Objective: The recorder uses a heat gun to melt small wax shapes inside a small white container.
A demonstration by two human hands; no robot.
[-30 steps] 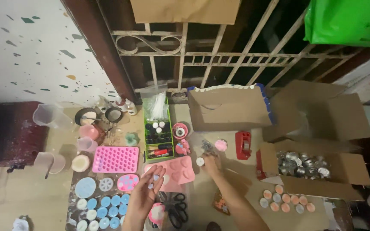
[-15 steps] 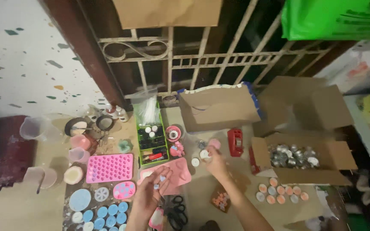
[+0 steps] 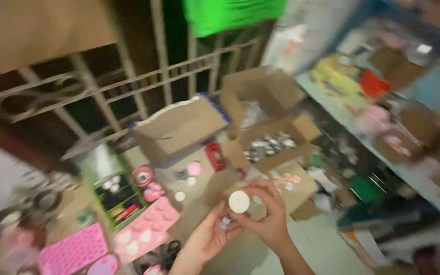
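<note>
Left hand (image 3: 205, 240) low in the middle of the view, palm turned up and fingers loosely apart, cradling rather than pinching a small pale bluish piece (image 3: 225, 222) at the fingertips; too blurred to say what sort of piece. Just right of it and a little higher, white disc (image 3: 239, 201), round and flat, face turned up toward the camera, raised off the floor and touching nothing but fingers. Right hand (image 3: 267, 220) closed around that disc, thumb on one side of the rim and fingertips curled over the other. Looks light, going by the easy fingertip pinch; probably stiff and smooth-faced, so likely to slip if squeezed on the flat sides, and best taken by the edge, thumb opposite two fingers, as held now. Small enough to drop and lose among the clutter; whether brittle, cannot tell. Around the hands, from the left: pink mould (image 3: 72, 252) with many tiny cells, lying flat; green tray (image 3: 115, 196) with compartments of small dark and white bits, just behind; paler pink mould (image 3: 146, 234) with larger cavities, near the left wrist; scissors (image 3: 167, 250) beside it. Further back, pink tape roll (image 3: 142, 176), then a few loose round discs (image 3: 194, 168) well apart from the held one. Behind those, closed cardboard box (image 3: 179, 130), small red object (image 3: 215, 155) just beside it, and open cardboard box (image 3: 301, 127) holding silvery round pieces. Far right, more packed clutter, heavily blurred.
</note>
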